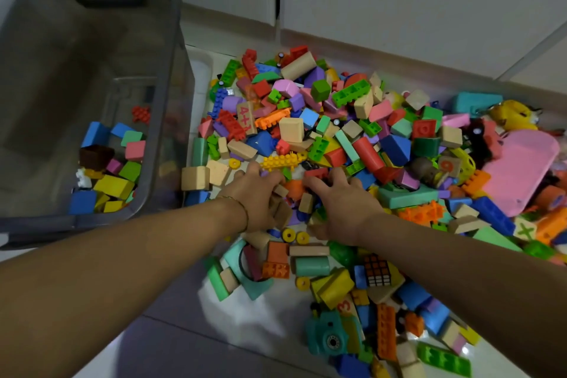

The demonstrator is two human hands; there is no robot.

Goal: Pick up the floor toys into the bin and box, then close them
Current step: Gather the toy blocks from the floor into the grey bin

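Beneath both grips lay the toy blocks; left hand and right hand each clamped on some.

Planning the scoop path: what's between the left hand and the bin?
Head view: two beige blocks and a blue block lie between left hand and bin.

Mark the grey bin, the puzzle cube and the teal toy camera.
grey bin [61, 222]: head view, on its near rim.
puzzle cube [376, 270]: head view, on its top face.
teal toy camera [325, 327]: head view, on its front, above the lens.
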